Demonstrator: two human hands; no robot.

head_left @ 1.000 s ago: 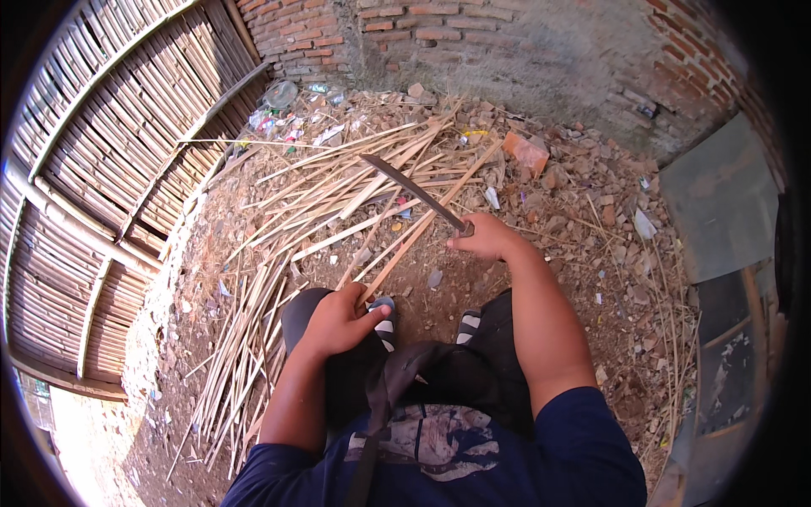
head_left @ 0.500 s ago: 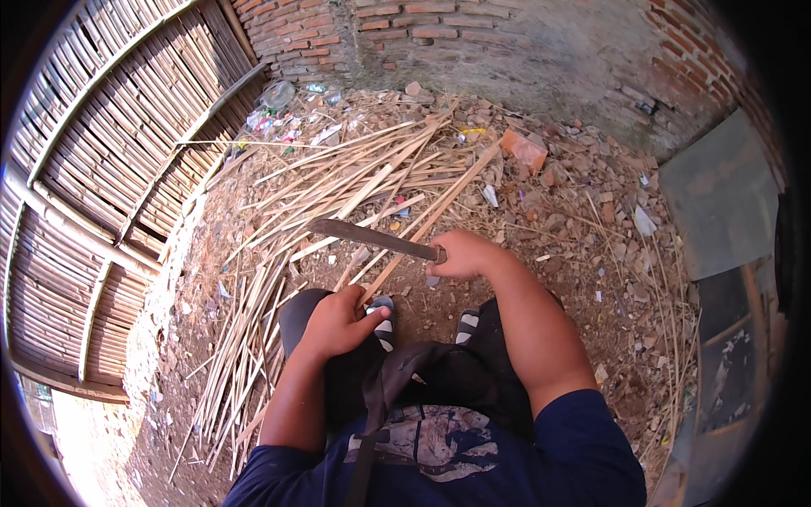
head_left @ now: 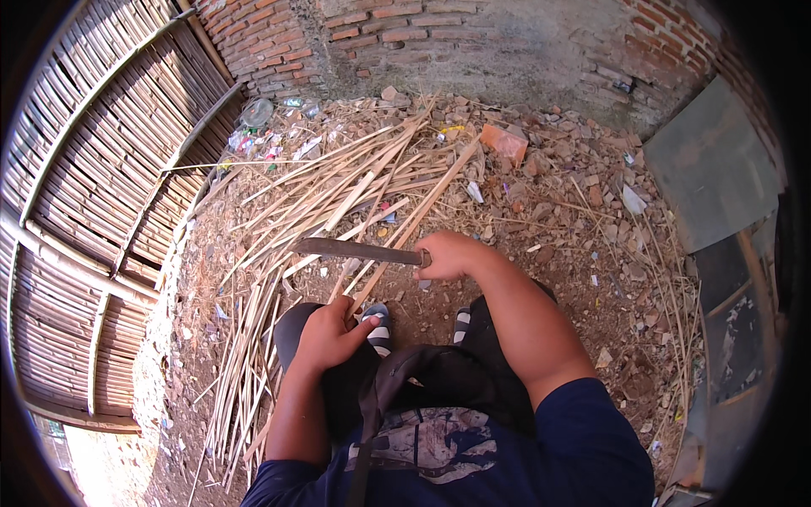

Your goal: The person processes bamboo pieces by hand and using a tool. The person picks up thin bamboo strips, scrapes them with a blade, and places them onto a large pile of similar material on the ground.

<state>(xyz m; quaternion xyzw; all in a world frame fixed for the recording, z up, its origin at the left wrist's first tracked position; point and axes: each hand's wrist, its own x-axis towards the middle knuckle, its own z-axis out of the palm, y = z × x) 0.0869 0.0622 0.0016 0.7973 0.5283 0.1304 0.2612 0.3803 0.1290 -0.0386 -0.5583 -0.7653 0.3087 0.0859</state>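
Observation:
In my right hand (head_left: 448, 254) is the handle of a machete (head_left: 359, 249), fingers wrapped round it. Its long dark blade points left, nearly level across the view, above the ground and a long pale bamboo strip (head_left: 431, 198). The near end of that strip runs to my left hand (head_left: 331, 335), which is closed round it by my left knee, thumb sticking out to the right. My fingers' undersides are hidden. Beyond the blade lies a loose heap of split bamboo strips (head_left: 355, 182), and more strips (head_left: 245, 372) lie along my left side.
A slatted bamboo wall (head_left: 93, 169) stands left, and a worn brick wall (head_left: 473, 51) closes the far side. Rubble and litter cover the ground, with an orange brick chunk (head_left: 504, 144) near the wall. Grey sheets (head_left: 718, 169) lean at right. My striped feet (head_left: 379, 334) are between the knees.
The machete's tip has swung slightly toward me, so the blade sits more level. My left hand stays at the strip's near end. The whole view has shifted a little.

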